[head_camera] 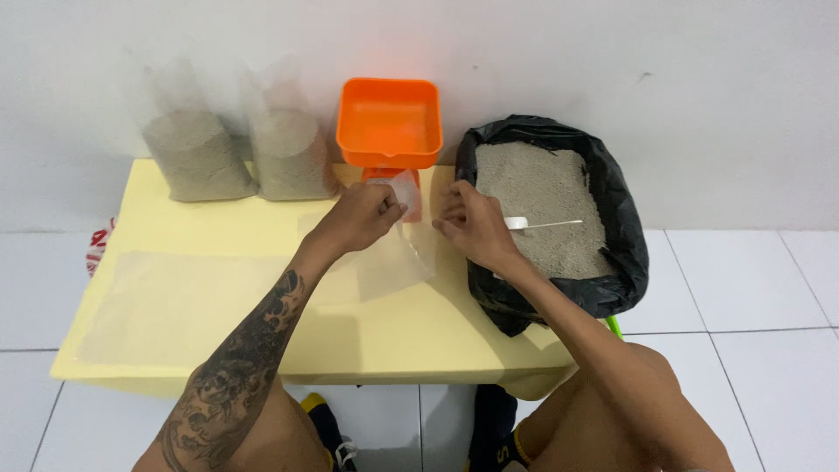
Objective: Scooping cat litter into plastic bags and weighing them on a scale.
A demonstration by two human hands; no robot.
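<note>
Head view: left hand pinched on clear plastic bag, right hand beside.

The scale body hides behind hands and clear bag.

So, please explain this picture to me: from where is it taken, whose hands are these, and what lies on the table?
The picture comes from a camera worn on a person's head, looking down at their own two bare hands. The left hand pinches the top of a small clear plastic bag; the right hand is beside it. On the pale yellow table stand two clear filled bags of grey sand, an orange scale with a square pan, and a black-lined basin of the same sand with a white scoop in it.
</note>
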